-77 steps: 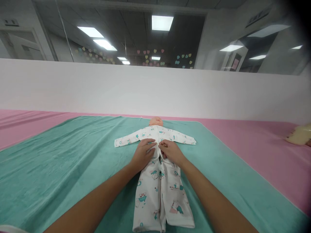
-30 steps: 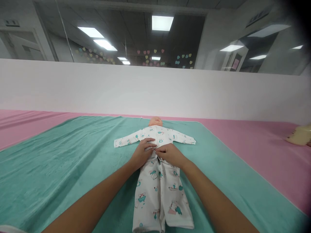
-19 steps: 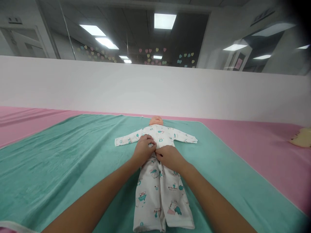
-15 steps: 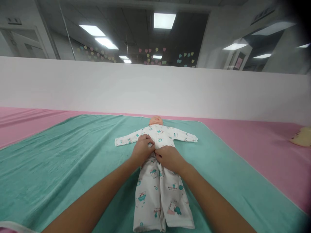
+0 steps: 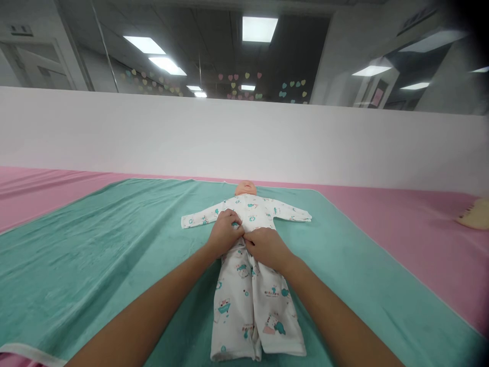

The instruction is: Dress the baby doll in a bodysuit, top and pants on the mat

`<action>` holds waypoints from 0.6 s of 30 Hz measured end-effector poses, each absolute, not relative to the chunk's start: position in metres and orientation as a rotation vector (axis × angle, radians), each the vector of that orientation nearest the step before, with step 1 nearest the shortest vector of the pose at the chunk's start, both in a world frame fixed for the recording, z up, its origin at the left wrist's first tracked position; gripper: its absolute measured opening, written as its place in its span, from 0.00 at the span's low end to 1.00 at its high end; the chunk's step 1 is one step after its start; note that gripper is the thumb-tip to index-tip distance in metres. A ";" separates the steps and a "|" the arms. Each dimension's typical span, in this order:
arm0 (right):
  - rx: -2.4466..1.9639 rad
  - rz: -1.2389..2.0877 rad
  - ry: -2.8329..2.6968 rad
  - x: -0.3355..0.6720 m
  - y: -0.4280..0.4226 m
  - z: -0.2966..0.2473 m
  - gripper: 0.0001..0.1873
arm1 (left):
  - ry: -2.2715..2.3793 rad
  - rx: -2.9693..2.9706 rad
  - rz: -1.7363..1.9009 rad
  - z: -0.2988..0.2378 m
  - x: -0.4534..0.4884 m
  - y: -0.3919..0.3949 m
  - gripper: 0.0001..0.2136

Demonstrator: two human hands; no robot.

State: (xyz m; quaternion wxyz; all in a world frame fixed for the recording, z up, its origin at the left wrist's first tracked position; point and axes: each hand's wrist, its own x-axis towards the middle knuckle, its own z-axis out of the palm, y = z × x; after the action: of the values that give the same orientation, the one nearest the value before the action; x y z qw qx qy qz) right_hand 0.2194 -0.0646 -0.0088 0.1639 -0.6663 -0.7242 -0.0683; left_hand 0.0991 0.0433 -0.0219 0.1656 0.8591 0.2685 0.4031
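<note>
A baby doll (image 5: 245, 188) lies on its back on a teal blanket (image 5: 95, 255), head away from me. It wears a white romper (image 5: 252, 300) printed with teal and pink animals, sleeves spread out to both sides. My left hand (image 5: 224, 233) and my right hand (image 5: 264, 247) meet at the romper's front opening at the doll's belly. Both have their fingers curled and pinch the fabric edges together. The fingertips are partly hidden in the cloth.
Under the blanket lies a pink sheet (image 5: 401, 224). A white partition wall (image 5: 244, 137) runs along the far edge, with glass above it. A pale yellow object (image 5: 476, 214) sits on the sheet at the far right.
My hands have crept a little further up the romper's front toward the chest. The left fingers, flatter before, are now curled tight. The camera has tilted slightly down.
</note>
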 end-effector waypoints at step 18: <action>-1.747 0.131 -1.452 0.218 -0.056 -0.014 0.14 | 0.891 2.158 1.010 -0.010 0.095 0.033 0.07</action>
State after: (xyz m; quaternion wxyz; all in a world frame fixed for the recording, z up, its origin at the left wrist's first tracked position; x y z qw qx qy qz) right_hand 0.2176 -0.0558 -0.0144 0.4195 -0.6970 -0.5792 0.0522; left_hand 0.0946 0.0331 -0.0095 0.2944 0.8106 0.3349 0.3795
